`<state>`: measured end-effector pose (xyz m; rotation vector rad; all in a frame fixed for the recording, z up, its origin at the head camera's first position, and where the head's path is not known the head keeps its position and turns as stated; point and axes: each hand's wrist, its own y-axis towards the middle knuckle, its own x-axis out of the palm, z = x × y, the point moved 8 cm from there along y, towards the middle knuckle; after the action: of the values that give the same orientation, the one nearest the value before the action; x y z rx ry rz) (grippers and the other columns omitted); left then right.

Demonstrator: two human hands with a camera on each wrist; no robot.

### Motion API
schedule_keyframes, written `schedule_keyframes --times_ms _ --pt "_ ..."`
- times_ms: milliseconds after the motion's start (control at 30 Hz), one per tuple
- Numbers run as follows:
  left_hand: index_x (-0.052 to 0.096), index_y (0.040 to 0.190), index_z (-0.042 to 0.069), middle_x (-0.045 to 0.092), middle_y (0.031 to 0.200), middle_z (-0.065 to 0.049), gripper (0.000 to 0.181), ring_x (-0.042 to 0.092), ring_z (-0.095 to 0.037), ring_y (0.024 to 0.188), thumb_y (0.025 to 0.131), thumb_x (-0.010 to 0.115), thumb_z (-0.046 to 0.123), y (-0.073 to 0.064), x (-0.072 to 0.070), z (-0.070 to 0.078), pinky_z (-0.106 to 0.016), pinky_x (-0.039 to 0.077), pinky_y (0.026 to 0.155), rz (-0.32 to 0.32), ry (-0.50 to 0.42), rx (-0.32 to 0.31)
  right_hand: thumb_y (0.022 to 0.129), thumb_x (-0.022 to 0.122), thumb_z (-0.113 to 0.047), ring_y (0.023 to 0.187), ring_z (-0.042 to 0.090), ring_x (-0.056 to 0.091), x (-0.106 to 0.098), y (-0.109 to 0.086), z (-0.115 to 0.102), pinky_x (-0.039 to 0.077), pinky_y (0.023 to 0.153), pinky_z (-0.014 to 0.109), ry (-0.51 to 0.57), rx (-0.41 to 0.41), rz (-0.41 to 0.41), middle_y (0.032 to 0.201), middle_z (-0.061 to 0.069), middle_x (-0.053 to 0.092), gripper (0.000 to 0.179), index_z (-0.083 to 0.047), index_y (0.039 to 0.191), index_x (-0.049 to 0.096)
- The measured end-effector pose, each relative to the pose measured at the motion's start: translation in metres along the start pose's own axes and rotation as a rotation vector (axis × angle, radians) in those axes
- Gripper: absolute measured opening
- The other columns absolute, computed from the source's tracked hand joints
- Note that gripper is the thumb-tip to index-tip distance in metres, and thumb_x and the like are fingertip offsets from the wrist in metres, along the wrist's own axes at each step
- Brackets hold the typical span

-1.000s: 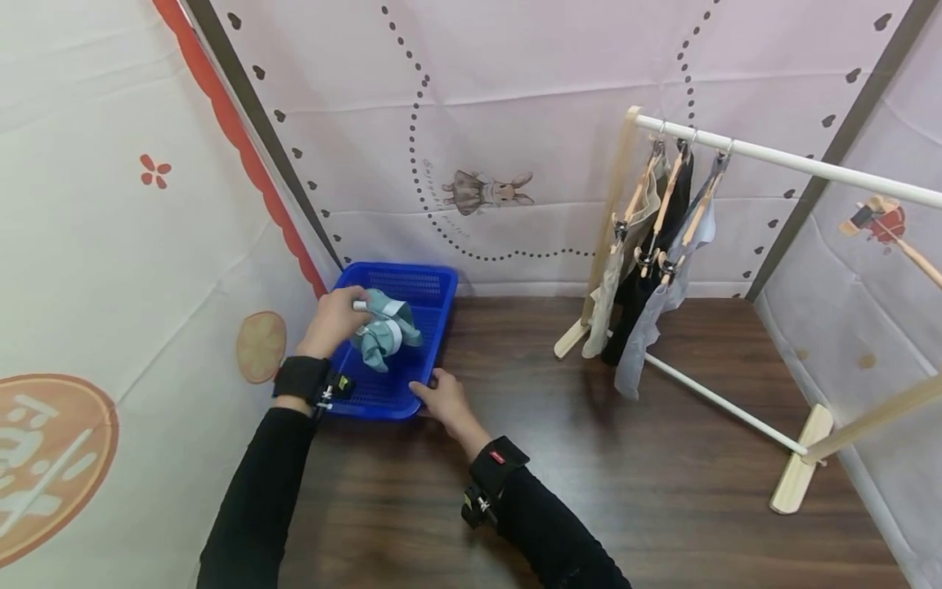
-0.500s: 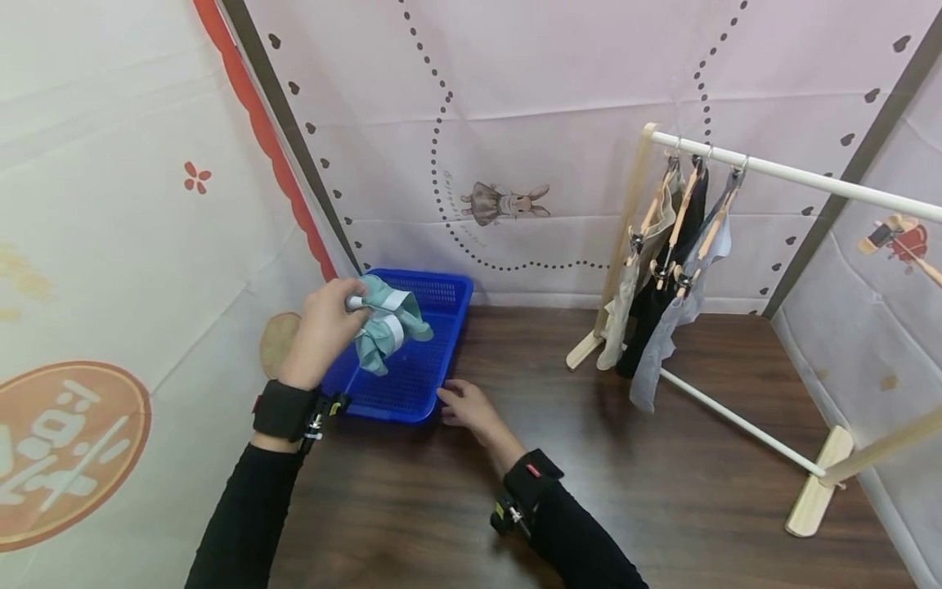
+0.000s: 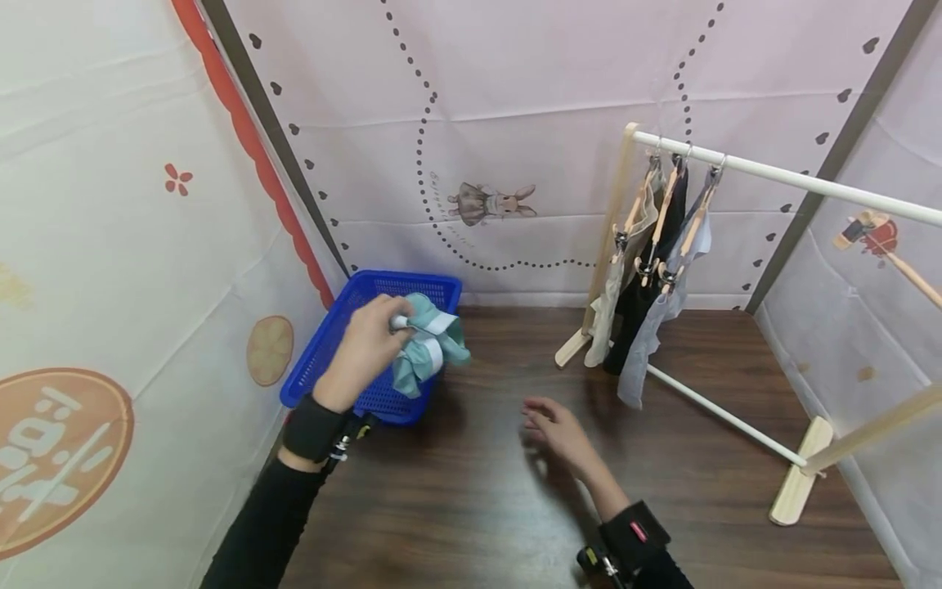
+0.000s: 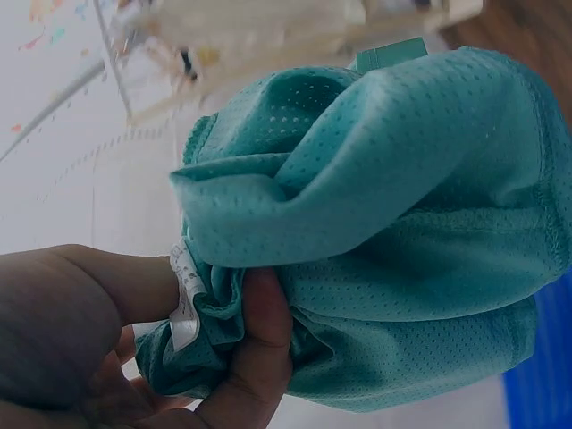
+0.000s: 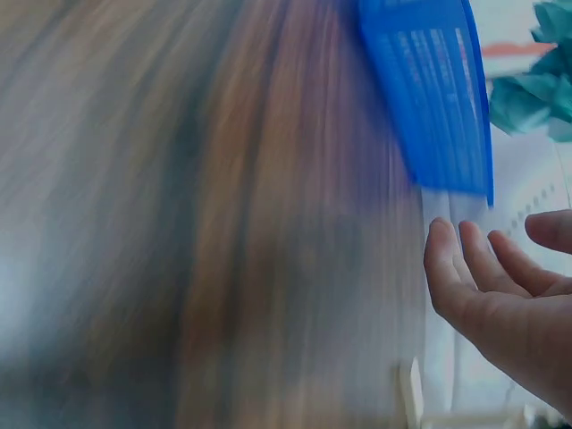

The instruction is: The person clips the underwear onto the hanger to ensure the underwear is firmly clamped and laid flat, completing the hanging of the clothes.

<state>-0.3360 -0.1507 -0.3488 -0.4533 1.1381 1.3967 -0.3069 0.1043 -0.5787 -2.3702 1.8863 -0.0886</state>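
Note:
My left hand (image 3: 368,339) pinches a bunched teal mesh garment (image 3: 430,348) with white bands, held over the right side of the blue basket (image 3: 302,376). In the left wrist view, thumb and fingers grip a gathered edge of the garment (image 4: 384,179) beside a small white label (image 4: 185,299); the rest hangs in folds. My right hand (image 3: 559,433) is above the dark wood floor, to the right of the basket and apart from it. Its fingers are loosely bent and hold nothing, as the right hand (image 5: 500,290) also shows in the right wrist view.
A clothes rack with a white rail (image 3: 780,176) stands at the right. Beige, black and pale blue garments (image 3: 651,335) hang on its clip hangers near the left end. A wooden hanger (image 3: 908,262) is at the right edge. Printed fabric walls (image 3: 552,65) surround the floor (image 3: 456,507).
My right hand has let go of the basket's rim and moved right. My left hand has lifted the teal garment and carried it right. The basket has turned slightly.

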Motion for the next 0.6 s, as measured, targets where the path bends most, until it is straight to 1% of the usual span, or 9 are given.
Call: schedule_keyframes --times_ms 67,133,167,267,367,433,500,533,600 --pt "0.071 0.101 0.005 0.066 0.101 -0.013 0.018 0.065 -0.03 0.095 0.085 0.077 0.0 0.0 0.022 0.007 -0.047 0.056 0.079 -0.035 -0.02 0.009 0.106 0.049 -0.006 0.119 0.046 0.061 -0.019 -0.011 0.004 0.051 0.099 0.052 -0.021 0.007 0.031 0.135 0.031 0.059 0.037 0.011 0.138 0.052" --pt "0.071 0.101 0.006 0.067 0.1 -0.011 0.019 0.064 -0.028 0.092 0.084 0.078 0.0 -0.002 0.044 0.015 -0.045 0.056 0.076 -0.061 -0.043 0.032 0.106 0.049 -0.006 0.118 0.045 0.061 -0.034 -0.021 0.007 0.052 0.098 0.051 -0.046 0.009 0.053 0.135 0.03 0.059 0.037 0.011 0.138 0.052" --pt "0.071 0.101 0.007 0.067 0.099 -0.01 0.02 0.064 -0.027 0.091 0.084 0.079 0.0 -0.003 0.056 0.018 -0.043 0.055 0.075 -0.068 -0.052 0.042 0.107 0.048 -0.006 0.119 0.044 0.061 -0.04 -0.025 0.009 0.052 0.098 0.051 -0.058 0.013 0.063 0.134 0.03 0.059 0.036 0.011 0.139 0.052" --pt "0.071 0.101 0.008 0.067 0.1 -0.008 0.023 0.063 -0.025 0.091 0.081 0.079 -0.003 -0.009 0.092 0.029 -0.041 0.055 0.075 -0.088 -0.093 0.075 0.107 0.047 -0.005 0.119 0.044 0.061 -0.055 -0.035 0.013 0.053 0.098 0.05 -0.048 0.021 0.092 0.135 0.031 0.058 0.036 0.012 0.139 0.051" --pt "0.071 0.1 0.01 0.066 0.103 -0.007 0.025 0.064 -0.024 0.091 0.08 0.077 -0.006 -0.02 0.135 0.036 -0.039 0.055 0.074 -0.143 -0.117 0.096 0.107 0.046 -0.004 0.12 0.045 0.06 -0.065 -0.042 0.015 0.053 0.098 0.05 -0.018 0.023 0.126 0.136 0.033 0.056 0.035 0.012 0.138 0.051" --pt "0.071 0.099 0.011 0.066 0.106 -0.007 0.026 0.064 -0.025 0.093 0.081 0.074 -0.007 -0.029 0.166 0.035 -0.04 0.055 0.075 -0.2 -0.102 0.102 0.107 0.046 -0.004 0.12 0.045 0.06 -0.07 -0.044 0.016 0.053 0.097 0.05 -0.012 0.015 0.144 0.135 0.034 0.056 0.034 0.013 0.137 0.051" --pt "0.071 0.105 0.013 0.064 0.116 -0.009 0.03 0.062 -0.029 0.102 0.083 0.073 -0.006 -0.041 0.193 0.032 -0.043 0.054 0.082 -0.265 -0.072 0.081 0.106 0.046 -0.002 0.119 0.045 0.061 -0.072 -0.045 0.018 0.053 0.097 0.05 -0.018 0.011 0.155 0.135 0.035 0.056 0.034 0.013 0.136 0.051" --pt "0.071 0.112 0.014 0.062 0.121 -0.01 0.034 0.059 -0.032 0.109 0.084 0.074 -0.004 -0.047 0.203 0.029 -0.046 0.053 0.087 -0.284 -0.056 0.055 0.106 0.046 -0.001 0.118 0.045 0.061 -0.074 -0.045 0.019 0.054 0.096 0.05 -0.03 0.009 0.156 0.134 0.035 0.056 0.034 0.013 0.137 0.051" --pt "0.066 0.127 0.016 0.056 0.133 -0.012 0.046 0.05 -0.036 0.12 0.085 0.077 0.0 -0.058 0.215 0.025 -0.051 0.046 0.096 -0.286 -0.025 0.01 0.104 0.047 0.003 0.116 0.044 0.062 -0.077 -0.045 0.023 0.055 0.093 0.049 -0.083 0.002 0.165 0.133 0.035 0.057 0.034 0.013 0.136 0.051"
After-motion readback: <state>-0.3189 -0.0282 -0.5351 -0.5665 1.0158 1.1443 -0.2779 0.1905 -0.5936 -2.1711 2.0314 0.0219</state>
